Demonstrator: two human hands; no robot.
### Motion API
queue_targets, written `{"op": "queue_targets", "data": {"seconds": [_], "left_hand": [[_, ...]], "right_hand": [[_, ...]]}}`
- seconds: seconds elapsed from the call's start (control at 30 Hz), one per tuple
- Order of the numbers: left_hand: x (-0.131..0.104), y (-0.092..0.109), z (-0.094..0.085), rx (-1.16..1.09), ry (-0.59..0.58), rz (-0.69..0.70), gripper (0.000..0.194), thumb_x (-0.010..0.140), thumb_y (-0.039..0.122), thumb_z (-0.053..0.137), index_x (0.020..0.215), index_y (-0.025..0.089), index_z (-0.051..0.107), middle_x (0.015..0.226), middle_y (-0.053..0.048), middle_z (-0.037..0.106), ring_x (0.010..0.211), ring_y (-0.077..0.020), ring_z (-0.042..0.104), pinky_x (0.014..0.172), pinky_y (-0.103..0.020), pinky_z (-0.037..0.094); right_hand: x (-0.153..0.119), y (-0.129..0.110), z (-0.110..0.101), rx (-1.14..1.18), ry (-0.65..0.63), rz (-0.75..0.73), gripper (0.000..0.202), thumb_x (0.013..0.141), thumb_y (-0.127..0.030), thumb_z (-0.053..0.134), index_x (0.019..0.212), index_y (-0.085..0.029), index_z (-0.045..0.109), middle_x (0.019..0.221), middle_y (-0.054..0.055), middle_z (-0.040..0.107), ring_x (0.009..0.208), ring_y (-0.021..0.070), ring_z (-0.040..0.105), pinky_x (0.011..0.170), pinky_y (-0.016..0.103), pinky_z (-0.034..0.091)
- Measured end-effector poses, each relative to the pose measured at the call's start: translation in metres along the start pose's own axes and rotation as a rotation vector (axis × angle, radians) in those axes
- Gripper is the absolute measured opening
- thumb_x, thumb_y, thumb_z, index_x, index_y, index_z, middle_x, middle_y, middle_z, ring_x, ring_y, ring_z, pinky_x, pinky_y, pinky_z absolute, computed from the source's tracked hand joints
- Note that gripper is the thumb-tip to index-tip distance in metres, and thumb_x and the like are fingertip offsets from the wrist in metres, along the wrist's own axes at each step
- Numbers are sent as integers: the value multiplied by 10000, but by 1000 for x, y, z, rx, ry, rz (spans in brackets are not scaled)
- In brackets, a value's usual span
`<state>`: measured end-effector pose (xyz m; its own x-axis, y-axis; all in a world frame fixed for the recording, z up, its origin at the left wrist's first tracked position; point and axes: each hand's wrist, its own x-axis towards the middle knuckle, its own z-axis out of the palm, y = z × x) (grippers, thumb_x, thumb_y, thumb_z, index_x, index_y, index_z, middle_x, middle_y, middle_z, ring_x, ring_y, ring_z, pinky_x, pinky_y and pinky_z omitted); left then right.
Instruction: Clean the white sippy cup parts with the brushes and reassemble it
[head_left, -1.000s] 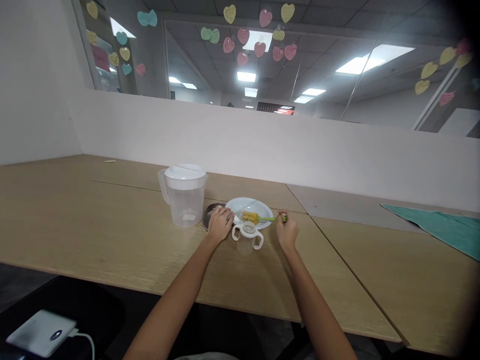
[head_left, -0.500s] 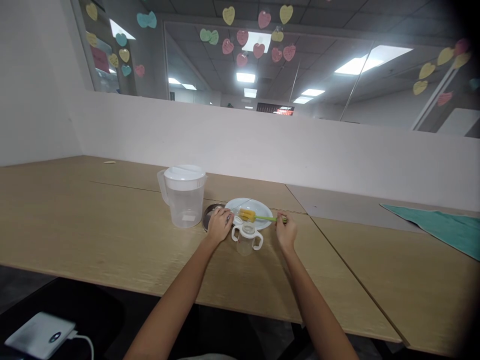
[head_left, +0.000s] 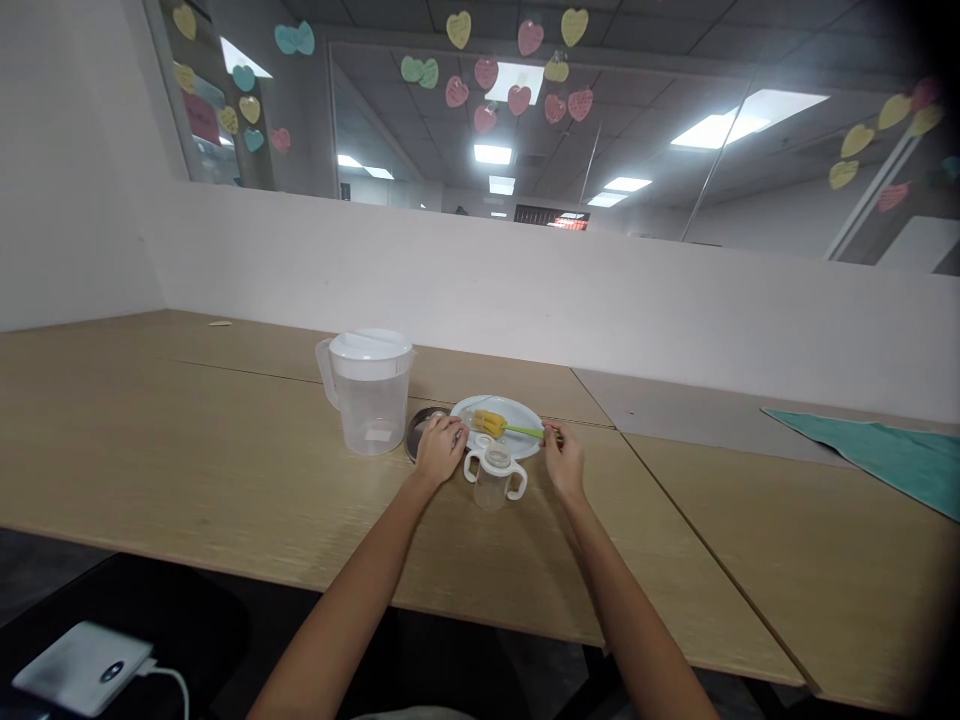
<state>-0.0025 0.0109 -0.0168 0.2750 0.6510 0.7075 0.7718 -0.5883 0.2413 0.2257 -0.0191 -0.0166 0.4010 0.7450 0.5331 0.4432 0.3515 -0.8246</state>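
Observation:
My right hand (head_left: 564,458) is closed on the green handle of a brush (head_left: 490,423) with a yellow head. The brush head lies over the white oval plate (head_left: 521,413), at the mouth of a clear item too small to make out. My left hand (head_left: 441,450) has its fingers curled round something at the plate's left edge, beside a round metal dish (head_left: 415,433). In front of the plate stands a clear cup (head_left: 492,488) with a white two-handled collar.
A lidded clear pitcher (head_left: 373,400) stands left of the dish on the wooden table (head_left: 225,450). A green cloth (head_left: 877,450) lies at the right. A white device (head_left: 82,668) with a cable is at the lower left.
My right hand has moved slightly left with the brush, and the yellow head has shifted left over the plate. My left hand has hardly moved.

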Motion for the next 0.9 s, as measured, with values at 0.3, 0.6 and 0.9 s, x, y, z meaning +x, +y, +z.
{"op": "queue_targets", "data": {"seconds": [0.3, 0.6, 0.9], "left_hand": [[10, 3, 2, 16, -10, -51, 338, 889, 371, 405, 1151, 228, 563, 1220, -45, 577, 1128, -227, 456, 958, -391, 344], [56, -9, 14, -39, -425, -190, 541, 704, 528, 580, 1177, 267, 555, 1278, -92, 544, 1268, -342, 354, 1007, -454, 270], [66, -2, 9, -37, -449, -275, 415, 555, 345, 717, 947, 235, 637, 974, -79, 655, 1096, -325, 489, 931, -457, 340]], "right_hand": [[-1, -2, 0, -21, -19, -27, 465, 817, -509, 388, 967, -138, 625, 814, 76, 660, 645, 149, 557, 641, 260, 428], [-2, -6, 0, 2, -17, -5, 492, 807, -539, 386, 950, -131, 621, 818, 78, 660, 659, 150, 557, 642, 258, 422], [-3, -4, 3, 35, -85, 11, 494, 795, -563, 403, 938, -138, 610, 710, 41, 623, 651, 152, 549, 644, 260, 415]]}}
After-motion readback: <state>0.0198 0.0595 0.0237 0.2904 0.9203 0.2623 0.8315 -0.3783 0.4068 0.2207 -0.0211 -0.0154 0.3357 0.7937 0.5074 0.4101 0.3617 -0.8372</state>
